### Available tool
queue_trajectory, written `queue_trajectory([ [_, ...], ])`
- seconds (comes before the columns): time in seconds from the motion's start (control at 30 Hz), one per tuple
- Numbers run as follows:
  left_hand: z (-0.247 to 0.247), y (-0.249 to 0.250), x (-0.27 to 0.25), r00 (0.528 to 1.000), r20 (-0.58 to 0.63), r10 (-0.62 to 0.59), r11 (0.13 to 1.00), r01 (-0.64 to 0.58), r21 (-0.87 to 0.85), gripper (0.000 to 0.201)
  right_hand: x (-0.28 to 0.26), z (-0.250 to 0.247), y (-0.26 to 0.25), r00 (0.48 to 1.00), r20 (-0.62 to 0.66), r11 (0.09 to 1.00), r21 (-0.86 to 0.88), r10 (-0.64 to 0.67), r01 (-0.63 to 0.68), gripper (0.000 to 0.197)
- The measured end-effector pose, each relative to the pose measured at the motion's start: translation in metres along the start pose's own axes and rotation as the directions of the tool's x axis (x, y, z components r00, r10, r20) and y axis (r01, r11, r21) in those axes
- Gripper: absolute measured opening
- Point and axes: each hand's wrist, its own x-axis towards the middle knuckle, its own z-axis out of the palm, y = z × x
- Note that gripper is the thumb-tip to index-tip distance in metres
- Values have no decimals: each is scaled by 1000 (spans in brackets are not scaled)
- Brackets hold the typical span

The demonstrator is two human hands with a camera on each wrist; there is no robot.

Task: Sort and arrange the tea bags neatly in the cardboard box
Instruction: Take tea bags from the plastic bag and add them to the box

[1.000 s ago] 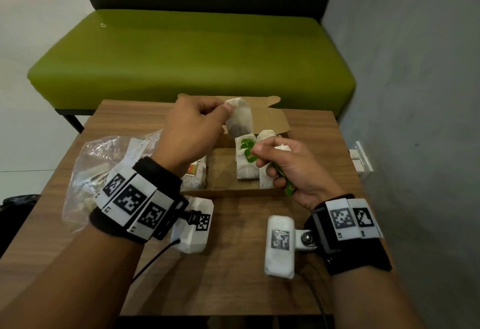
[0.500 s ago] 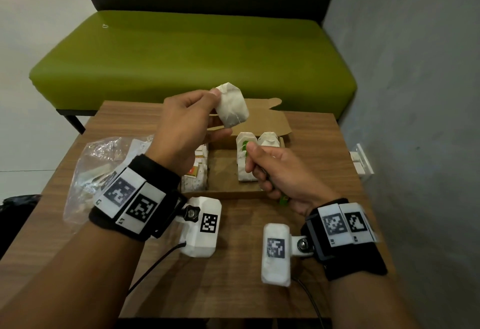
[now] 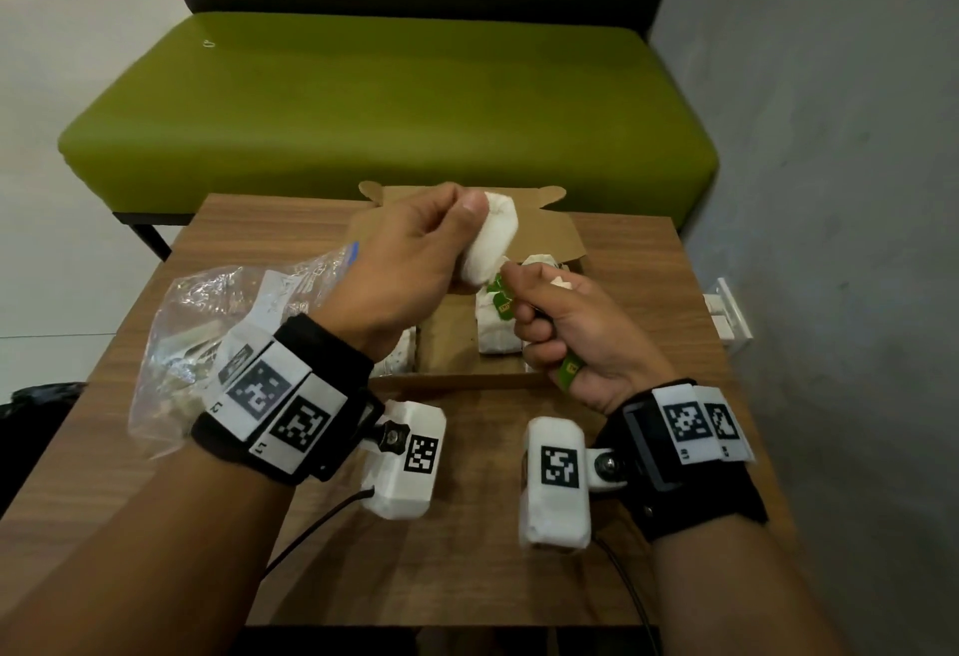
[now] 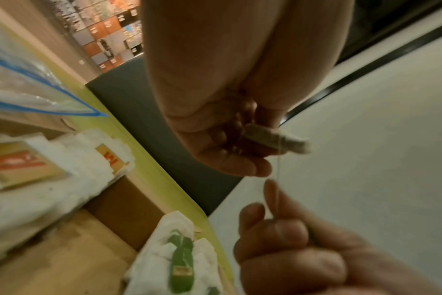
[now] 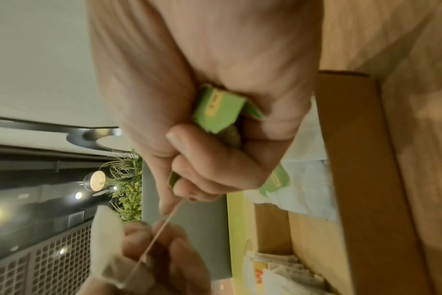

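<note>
My left hand pinches a white tea bag above the open cardboard box. The same tea bag shows edge-on between the fingers in the left wrist view. A thin string runs taut from it to my right hand, which grips the green paper tag in a closed fist. Green-tagged tea bags stand in the box's right half. Red-and-yellow-tagged tea bags lie at its left side.
A crumpled clear plastic bag with a blue zip edge lies on the wooden table to the left of the box. A green bench stands behind the table. A grey wall rises on the right.
My left hand has swung the tea bag right and down toward the right hand. The right hand has lifted slightly and keeps hold of the green tag.
</note>
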Motion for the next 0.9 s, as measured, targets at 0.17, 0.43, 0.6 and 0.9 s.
queue_trajectory([
  [0.17, 2, -6, -3, 988, 138, 74, 974, -102, 205, 26, 1, 1, -4, 1000, -11, 982, 191, -7, 9, 10],
  [0.43, -10, -6, -3, 977, 208, 52, 963, -104, 248, 23, 1, -4, -7, 1000, 20, 944, 329, 10, -16, 17],
  [0.6, -15, -10, -2, 984, 172, 45, 935, -102, 338, 18, 0, -2, -8, 1000, 0, 950, 311, 7, -6, 17],
  [0.9, -5, -18, 0, 997, 4, 79, 924, -75, 376, 25, 0, 7, -9, 998, -65, 981, 193, 11, 2, 8],
])
